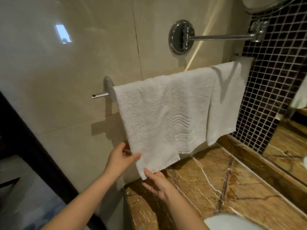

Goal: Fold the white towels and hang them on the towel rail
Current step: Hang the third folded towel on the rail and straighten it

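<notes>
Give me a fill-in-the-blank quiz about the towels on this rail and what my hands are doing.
1. The towel rail carries ___ white towels.
2. The left hand pinches the side edge of the ___ towel.
3. The right hand touches that same towel's ___ corner.
4. The wavy embossed pattern sits on the ___ towel.
Missing words: three; leftmost; bottom; middle.

towel rail mostly under towels, basin cropped below, mirror cropped above
</notes>
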The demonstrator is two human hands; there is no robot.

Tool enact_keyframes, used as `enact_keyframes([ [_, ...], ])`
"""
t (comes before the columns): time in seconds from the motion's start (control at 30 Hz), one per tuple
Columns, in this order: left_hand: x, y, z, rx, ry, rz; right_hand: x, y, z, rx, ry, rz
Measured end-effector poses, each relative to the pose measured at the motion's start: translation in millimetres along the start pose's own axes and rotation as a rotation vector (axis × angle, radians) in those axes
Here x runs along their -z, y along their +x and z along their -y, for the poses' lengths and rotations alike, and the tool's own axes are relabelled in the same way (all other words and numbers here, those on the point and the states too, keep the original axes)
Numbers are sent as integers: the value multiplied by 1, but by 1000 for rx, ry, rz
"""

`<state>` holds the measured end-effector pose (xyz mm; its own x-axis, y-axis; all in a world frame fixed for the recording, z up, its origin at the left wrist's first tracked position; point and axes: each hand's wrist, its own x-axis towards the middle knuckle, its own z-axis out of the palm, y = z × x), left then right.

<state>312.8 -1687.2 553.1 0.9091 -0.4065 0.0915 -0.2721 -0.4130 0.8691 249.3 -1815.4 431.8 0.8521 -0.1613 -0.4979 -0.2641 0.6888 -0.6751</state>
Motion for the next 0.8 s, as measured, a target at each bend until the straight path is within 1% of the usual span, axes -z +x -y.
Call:
enact_keyframes([
  [0.1,22,-13,-24,-231,135,-208,1,-3,-3,35,8,-5],
  [0.17,40,-20,-43,-418,220,-306,0,-5,-5,67,8,-16],
  [0.2,49,-23,-54,-541,289,-351,-1,-7,-7,85,13,-21],
  [0.27,66,-24,-77,-843,464,-447,-3,-9,-10,121,21,-26],
  [0.3,73,-21,-89,-986,546,-477,-4,-10,-12,135,27,-34],
  [0.33,80,-16,-102,-1083,612,-473,-5,-11,-14,144,29,-49],
  [0.37,86,-9,-114,-1115,667,-431,-6,-12,-16,153,25,-64],
  [0.47,94,14,-144,-996,810,-210,-8,-12,-22,176,11,-96],
  [0.5,95,19,-149,-981,849,-161,-9,-12,-24,186,17,-99],
  [0.57,95,25,-158,-1025,894,-132,-10,-10,-26,215,2,-78],
  [0.63,98,30,-166,-1058,904,-148,-14,-10,-27,242,-78,-66],
  [0.7,101,37,-172,-1004,912,-154,-16,-8,-28,261,-123,-81],
  [0.77,104,42,-175,-916,919,-118,-16,-5,-30,261,-128,-102],
  [0.8,105,44,-175,-908,911,-106,-16,-3,-31,262,-128,-105],
])
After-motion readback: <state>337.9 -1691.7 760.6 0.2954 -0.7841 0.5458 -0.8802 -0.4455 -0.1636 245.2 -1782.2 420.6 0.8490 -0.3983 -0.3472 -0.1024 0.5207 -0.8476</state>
